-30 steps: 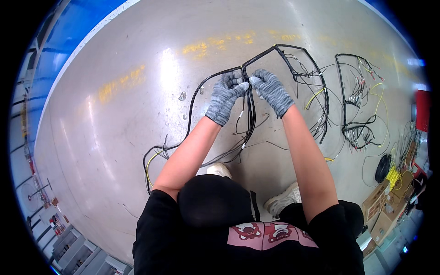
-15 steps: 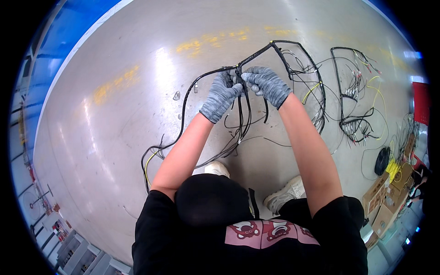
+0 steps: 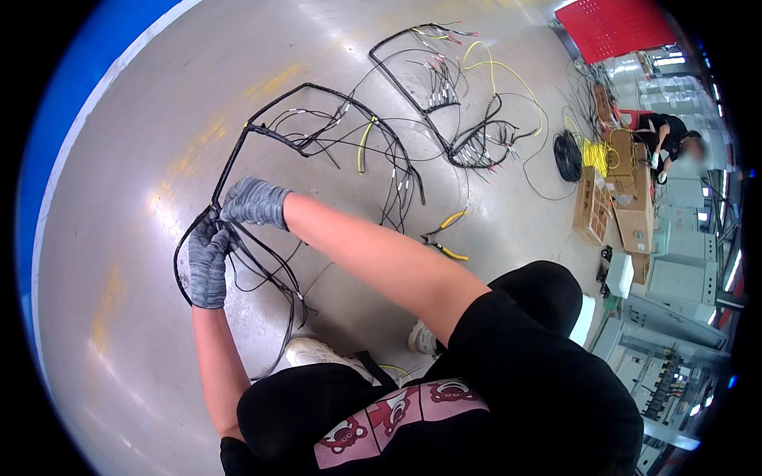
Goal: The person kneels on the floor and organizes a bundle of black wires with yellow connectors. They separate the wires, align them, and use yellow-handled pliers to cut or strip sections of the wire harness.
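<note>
A black wrapped wiring harness [image 3: 230, 168] stretches over the grey floor, with several loose wires branching from it. In grey knit gloves, both my hands meet at a branching point on its left part. My left hand [image 3: 208, 268] is closed around the bundle just below that joint. My right hand [image 3: 255, 203] presses its fingers onto the same joint from the right. Fingertips and glove fabric cover the exact spot being gripped. Loose black wires [image 3: 279, 270] hang from the joint toward my shoes.
Yellow-handled pliers [image 3: 454, 255] lie right of my forearm. Farther off is a second black harness [image 3: 399, 86] with labelled wire ends. To the right are a black wire coil [image 3: 567, 156], a yellow coil [image 3: 595, 157], cardboard boxes [image 3: 591, 208] and a person [image 3: 667, 135] bending over.
My view has swung to the right, so the harness and hands now appear farther left. Pliers and more of the right-hand area have come into sight. Both hands remain at the joint.
</note>
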Motion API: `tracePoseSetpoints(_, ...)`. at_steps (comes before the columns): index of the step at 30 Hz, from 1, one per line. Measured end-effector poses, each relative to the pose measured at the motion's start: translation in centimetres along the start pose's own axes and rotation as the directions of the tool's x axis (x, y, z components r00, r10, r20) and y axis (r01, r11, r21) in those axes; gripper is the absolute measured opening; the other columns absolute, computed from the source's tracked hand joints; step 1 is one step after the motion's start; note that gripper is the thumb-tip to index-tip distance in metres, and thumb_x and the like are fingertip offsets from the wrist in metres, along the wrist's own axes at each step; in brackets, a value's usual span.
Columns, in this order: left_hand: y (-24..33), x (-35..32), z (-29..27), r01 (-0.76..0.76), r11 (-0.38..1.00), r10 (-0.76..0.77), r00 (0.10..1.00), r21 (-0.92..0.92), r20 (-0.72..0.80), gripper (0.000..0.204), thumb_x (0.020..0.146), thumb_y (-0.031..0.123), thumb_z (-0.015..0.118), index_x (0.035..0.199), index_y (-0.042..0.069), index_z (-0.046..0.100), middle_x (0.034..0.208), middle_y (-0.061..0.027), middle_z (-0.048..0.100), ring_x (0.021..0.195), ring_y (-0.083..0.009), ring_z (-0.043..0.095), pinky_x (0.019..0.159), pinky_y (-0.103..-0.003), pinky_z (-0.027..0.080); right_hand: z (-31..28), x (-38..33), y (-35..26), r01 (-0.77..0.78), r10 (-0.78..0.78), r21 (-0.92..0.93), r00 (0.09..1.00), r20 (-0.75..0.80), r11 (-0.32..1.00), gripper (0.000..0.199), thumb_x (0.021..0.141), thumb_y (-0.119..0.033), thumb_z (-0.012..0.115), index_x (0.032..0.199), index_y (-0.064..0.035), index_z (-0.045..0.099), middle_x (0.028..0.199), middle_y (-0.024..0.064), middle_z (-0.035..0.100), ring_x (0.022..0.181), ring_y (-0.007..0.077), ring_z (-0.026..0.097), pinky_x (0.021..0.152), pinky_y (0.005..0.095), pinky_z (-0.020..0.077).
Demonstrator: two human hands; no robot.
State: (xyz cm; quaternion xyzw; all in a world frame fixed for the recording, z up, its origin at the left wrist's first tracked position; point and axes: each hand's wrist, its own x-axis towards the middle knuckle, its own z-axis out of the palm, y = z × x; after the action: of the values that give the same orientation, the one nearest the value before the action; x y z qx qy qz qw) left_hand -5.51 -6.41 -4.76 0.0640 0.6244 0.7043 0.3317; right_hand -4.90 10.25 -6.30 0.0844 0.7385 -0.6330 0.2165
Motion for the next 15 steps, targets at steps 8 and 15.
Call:
tracePoseSetpoints(8, 0.7, 0.1, 0.7, 0.098, 0.995, -0.098, 0.995, 0.008, -0.036, 0.030, 0.082, 0.008, 0.056, 0.111, 0.001, 0.048, 0.071, 0.0025, 0.044, 0.051, -0.0040, 0.035, 0.044, -0.018, 0.030, 0.1, 0.6, 0.7, 0.081, -0.084, -0.106, 0.996, -0.028, 0.991, 0.018, 0.071, -0.021, 0.065, 0.072, -0.0032, 0.063, 0.058, 0.0059, 0.055, 0.050, 0.0140, 0.048, 0.048, 0.0288, 0.0415)
tracePoseSetpoints(15, 0.7, 0.6, -1.5, -0.028, 0.982, 0.024, 0.999, 0.184, 0.024, 0.039, 0.083, 0.014, 0.059, 0.116, -0.002, 0.046, 0.091, -0.0056, 0.055, 0.069, -0.0108, 0.053, 0.062, -0.023, 0.048, -0.2, -0.1, -0.5, -0.120, 0.102, 0.156, 0.987, 0.122, 0.980, 0.016, 0.071, -0.020, 0.062, 0.066, -0.0051, 0.060, 0.054, 0.0022, 0.050, 0.044, 0.0111, 0.043, 0.039, 0.0253, 0.0353)
